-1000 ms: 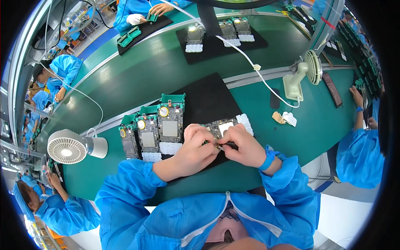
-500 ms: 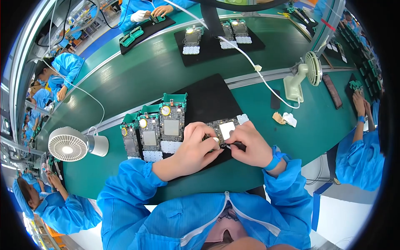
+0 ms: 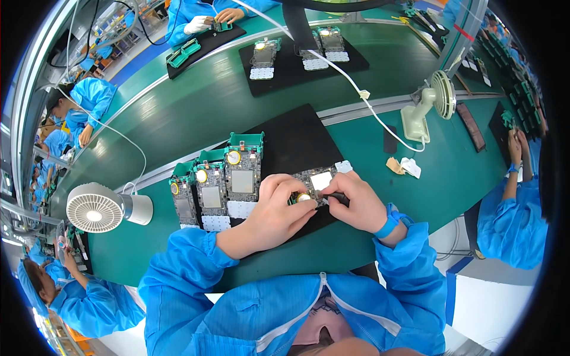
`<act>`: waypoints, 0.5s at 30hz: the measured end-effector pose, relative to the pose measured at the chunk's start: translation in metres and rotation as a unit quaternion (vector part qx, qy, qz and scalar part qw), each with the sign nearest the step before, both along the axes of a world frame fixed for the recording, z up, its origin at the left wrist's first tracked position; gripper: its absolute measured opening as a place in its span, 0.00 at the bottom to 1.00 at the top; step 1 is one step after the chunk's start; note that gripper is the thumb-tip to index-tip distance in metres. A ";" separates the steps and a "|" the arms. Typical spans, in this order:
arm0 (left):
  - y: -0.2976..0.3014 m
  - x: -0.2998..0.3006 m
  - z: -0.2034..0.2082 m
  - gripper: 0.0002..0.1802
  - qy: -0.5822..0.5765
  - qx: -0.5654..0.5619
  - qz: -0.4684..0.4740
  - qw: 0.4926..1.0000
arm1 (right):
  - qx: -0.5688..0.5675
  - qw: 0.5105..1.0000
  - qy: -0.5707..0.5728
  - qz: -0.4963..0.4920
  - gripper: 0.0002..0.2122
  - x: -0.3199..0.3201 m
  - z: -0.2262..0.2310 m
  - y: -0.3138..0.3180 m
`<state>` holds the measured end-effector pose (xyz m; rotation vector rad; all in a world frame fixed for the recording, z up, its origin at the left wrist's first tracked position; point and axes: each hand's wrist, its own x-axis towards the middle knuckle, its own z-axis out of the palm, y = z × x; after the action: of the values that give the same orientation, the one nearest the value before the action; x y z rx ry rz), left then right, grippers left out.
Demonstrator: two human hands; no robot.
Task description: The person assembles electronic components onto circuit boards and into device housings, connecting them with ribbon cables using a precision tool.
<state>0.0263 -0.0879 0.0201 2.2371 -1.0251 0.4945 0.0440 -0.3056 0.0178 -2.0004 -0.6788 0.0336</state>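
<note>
My left hand (image 3: 274, 207) grips the left end of a circuit board (image 3: 306, 177) above a black mat (image 3: 297, 142). A round yellow-edged part (image 3: 303, 197) shows by its fingertips, and a silver metal plate (image 3: 321, 181) lies in the board's middle. My right hand (image 3: 361, 204) is closed around a slim dark tool (image 3: 339, 198), whose tip points at the board beside the silver plate. The tip is too small to make out. Left of my hands stand several similar boards (image 3: 242, 181) in green holders (image 3: 246, 140), with white perforated pieces at their lower ends.
A white fan (image 3: 95, 207) stands at the left and a pale green fan (image 3: 424, 113) at the right, with a white cable (image 3: 373, 110) crossing overhead. Behind runs a green belt (image 3: 178, 113) carrying another black mat (image 3: 285, 83) with boards. Paper scraps (image 3: 409, 168) lie right. Co-workers sit around.
My right hand has shifted the tool slightly up and left over the board. More of the yellow-edged part shows beside my left fingers. The mat on the belt has slid a little left.
</note>
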 end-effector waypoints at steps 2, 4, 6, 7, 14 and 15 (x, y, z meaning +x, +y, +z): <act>0.001 0.000 0.001 0.16 -0.011 0.015 -0.003 1.000 | 0.002 1.000 0.004 -0.003 0.07 0.000 0.000 0.000; 0.001 0.000 0.003 0.18 -0.022 0.030 -0.007 0.999 | 0.002 1.000 0.006 -0.002 0.07 0.000 -0.001 0.000; 0.001 0.000 0.004 0.18 -0.035 0.043 -0.007 0.998 | 0.002 1.000 0.008 -0.001 0.07 0.000 -0.001 -0.001; 0.001 0.000 0.003 0.18 -0.035 0.044 -0.007 0.998 | 0.000 1.000 0.001 0.003 0.07 0.001 -0.002 -0.001; 0.000 0.000 0.003 0.16 -0.065 0.063 -0.004 0.996 | 0.024 1.000 0.014 0.000 0.07 0.000 -0.004 0.002; 0.000 0.000 0.003 0.15 -0.066 0.065 -0.004 0.996 | 0.024 1.000 0.015 0.001 0.07 0.001 -0.004 0.002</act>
<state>0.0263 -0.0878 0.0228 2.3387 -1.1622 0.5958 0.0448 -0.3034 0.0134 -1.9490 -0.6563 0.0464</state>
